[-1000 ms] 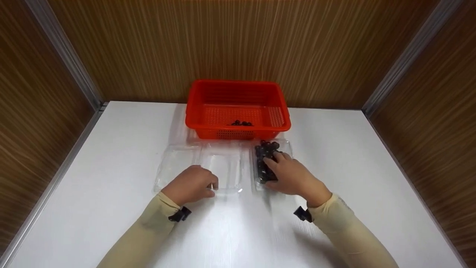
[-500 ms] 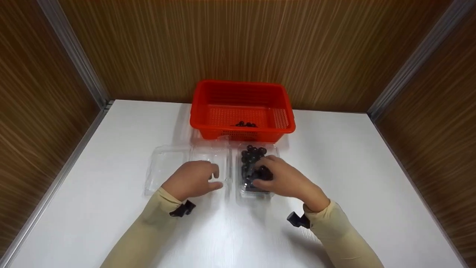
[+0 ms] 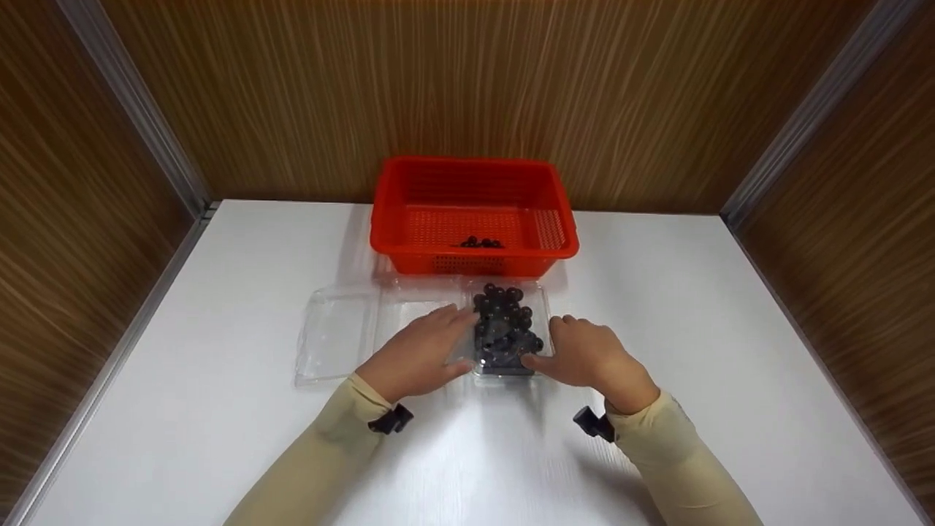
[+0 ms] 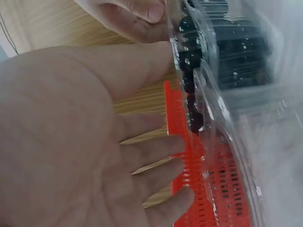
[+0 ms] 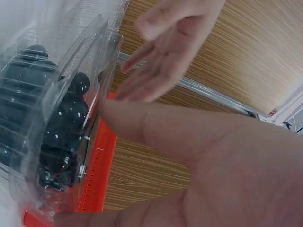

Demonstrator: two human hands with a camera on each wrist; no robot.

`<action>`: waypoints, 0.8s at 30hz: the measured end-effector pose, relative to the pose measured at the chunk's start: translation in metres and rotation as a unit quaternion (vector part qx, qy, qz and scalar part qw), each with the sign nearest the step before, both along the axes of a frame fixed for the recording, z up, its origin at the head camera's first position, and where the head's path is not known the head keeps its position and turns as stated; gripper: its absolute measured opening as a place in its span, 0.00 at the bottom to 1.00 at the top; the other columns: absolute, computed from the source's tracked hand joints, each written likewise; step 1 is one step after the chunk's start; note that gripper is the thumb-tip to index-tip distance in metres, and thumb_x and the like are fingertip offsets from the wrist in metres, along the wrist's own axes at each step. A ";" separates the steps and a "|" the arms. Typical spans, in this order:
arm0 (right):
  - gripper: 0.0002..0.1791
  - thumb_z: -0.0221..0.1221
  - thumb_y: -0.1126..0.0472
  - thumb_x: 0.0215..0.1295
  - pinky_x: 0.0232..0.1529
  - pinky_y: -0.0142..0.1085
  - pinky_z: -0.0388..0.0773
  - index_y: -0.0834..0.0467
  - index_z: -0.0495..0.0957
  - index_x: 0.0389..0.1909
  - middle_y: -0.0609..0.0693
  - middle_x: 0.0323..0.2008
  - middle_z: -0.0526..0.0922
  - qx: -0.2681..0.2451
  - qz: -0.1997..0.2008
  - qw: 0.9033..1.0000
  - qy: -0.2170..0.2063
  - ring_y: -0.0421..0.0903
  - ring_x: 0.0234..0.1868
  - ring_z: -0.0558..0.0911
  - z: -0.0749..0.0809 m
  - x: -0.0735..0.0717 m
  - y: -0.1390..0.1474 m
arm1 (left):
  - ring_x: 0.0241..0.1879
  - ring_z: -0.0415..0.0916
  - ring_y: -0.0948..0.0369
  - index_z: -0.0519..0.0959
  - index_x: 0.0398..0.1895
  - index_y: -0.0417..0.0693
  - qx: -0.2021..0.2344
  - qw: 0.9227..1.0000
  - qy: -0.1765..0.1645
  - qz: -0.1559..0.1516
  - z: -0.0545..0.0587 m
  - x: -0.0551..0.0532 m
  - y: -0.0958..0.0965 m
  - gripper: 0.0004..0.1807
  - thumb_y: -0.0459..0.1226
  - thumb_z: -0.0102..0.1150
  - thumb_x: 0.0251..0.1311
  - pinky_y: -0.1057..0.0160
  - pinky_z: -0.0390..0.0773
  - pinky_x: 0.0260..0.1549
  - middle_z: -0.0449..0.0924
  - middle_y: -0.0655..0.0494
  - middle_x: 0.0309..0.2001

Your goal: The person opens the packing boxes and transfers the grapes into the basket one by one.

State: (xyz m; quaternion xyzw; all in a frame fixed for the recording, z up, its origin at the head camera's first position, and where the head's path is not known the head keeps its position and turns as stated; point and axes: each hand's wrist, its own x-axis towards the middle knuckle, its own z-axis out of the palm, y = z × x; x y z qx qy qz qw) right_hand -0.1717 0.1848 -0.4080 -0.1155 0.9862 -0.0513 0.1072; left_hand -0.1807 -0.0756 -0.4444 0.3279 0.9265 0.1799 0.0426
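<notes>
Dark round grapes (image 3: 504, 321) lie heaped in a clear plastic box (image 3: 542, 296) on the white table. My left hand (image 3: 424, 354) is at the box's left side, fingers straight and thumb apart; its fingertips are right by the rim in the head view. My right hand (image 3: 595, 358) is along the box's right side, its thumb tip at the rim (image 5: 97, 101) near the front corner. Neither hand has grapes between its fingers. More clear plastic (image 3: 336, 332), in flat panels, spreads to the left, partly hidden by my left hand.
A red perforated basket (image 3: 475, 264) stands just behind the box, with several dark grapes (image 3: 481, 242) inside near its front wall. Wood-grain panels (image 3: 467, 80) rise behind the white table (image 3: 467, 467) and on both sides.
The grape box has shifted left, closer to the other clear plastic. My right hand has come off the grapes to the box's right side; my left hand has moved right and straightened its fingers.
</notes>
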 end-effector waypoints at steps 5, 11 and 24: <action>0.32 0.65 0.38 0.64 0.41 0.51 0.82 0.64 0.76 0.48 0.52 0.34 0.82 -0.011 -0.006 1.000 -0.023 0.52 0.34 0.81 -0.003 -0.002 -0.001 | 0.69 0.70 0.47 0.65 0.78 0.48 -0.018 0.999 -0.034 0.009 -0.002 0.001 -0.008 0.40 0.49 0.68 0.65 0.47 0.69 0.69 0.76 0.47 0.68; 0.39 0.64 0.35 0.65 0.48 0.52 0.82 0.65 0.71 0.58 0.54 0.41 0.84 -0.024 -0.015 0.998 -0.047 0.52 0.38 0.83 -0.004 -0.005 -0.003 | 0.58 0.78 0.46 0.71 0.74 0.49 -0.044 0.997 -0.054 0.028 0.006 0.003 -0.013 0.37 0.51 0.67 0.65 0.47 0.77 0.59 0.81 0.47 0.60; 0.40 0.63 0.36 0.66 0.44 0.50 0.80 0.61 0.67 0.64 0.51 0.37 0.83 -0.086 -0.008 0.994 -0.065 0.50 0.36 0.82 -0.013 -0.015 -0.003 | 0.62 0.72 0.44 0.71 0.72 0.41 -0.005 0.996 0.023 0.082 0.000 0.002 0.001 0.50 0.57 0.79 0.50 0.46 0.77 0.59 0.73 0.40 0.64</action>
